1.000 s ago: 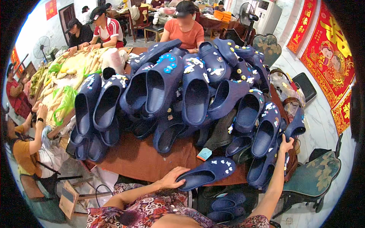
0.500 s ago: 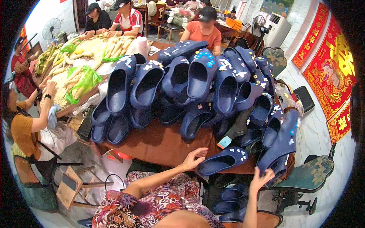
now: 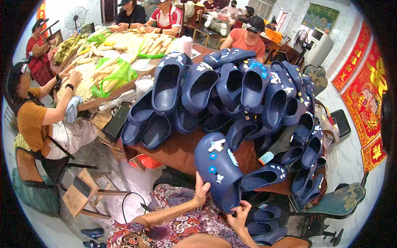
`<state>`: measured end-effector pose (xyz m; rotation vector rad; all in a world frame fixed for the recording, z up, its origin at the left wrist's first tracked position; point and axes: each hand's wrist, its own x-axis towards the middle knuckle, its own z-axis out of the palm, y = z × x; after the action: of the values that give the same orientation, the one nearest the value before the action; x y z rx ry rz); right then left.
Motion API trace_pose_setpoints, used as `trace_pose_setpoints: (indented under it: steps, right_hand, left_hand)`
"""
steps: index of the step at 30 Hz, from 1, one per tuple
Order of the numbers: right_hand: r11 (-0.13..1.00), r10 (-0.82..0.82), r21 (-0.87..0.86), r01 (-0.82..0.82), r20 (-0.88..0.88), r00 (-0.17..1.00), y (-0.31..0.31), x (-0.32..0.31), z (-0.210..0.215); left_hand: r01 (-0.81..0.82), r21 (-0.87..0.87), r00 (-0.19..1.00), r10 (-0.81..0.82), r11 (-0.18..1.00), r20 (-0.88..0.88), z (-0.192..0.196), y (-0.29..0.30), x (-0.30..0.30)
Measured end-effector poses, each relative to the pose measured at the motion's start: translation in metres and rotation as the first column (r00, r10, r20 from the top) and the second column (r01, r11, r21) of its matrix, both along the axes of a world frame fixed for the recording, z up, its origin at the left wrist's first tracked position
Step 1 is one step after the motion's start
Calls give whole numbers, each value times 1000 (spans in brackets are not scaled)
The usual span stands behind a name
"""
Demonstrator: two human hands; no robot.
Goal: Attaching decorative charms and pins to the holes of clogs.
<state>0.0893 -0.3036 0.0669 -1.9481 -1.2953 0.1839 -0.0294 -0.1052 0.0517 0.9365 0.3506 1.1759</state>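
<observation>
A navy closed-toe clog (image 3: 217,165) with blue flower and white charms on its upper is up in front of me, above the table's near edge. My left hand (image 3: 201,191) is pressed against its left side, fingers partly behind it. My right hand (image 3: 240,215) pinches the clog's lower end. Just to the right, a single navy clog (image 3: 264,177) with small white charms lies on the brown tablecloth (image 3: 182,153). Beyond, a big heap of navy clogs (image 3: 167,89) covers the table.
Under the table edge on the right sit more navy clogs (image 3: 264,215). A black shoe with a blue tag (image 3: 266,157) lies among the heap. Left are a wooden stool (image 3: 89,194) and a person in an orange top (image 3: 35,118) beside a corn-covered table. An office chair (image 3: 335,202) stands right.
The charm-covered clog has come from the right side of the heap to in front of me. Both hands now hold it; before, they were apart. My view has shifted left.
</observation>
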Motion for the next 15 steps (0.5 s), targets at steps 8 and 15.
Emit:
trace_pose_setpoints:
  steps: [8,15]
  right_hand:
    - [993,119,-17,-118,134,984,35,-16,-39]
    - [980,164,65,-187,265,950,70,-37,-39]
  left_hand:
    - [-285,207,704,351,936,-617,-28,33,-21]
    - [-108,441,586,415,891,-696,-20,62,-16]
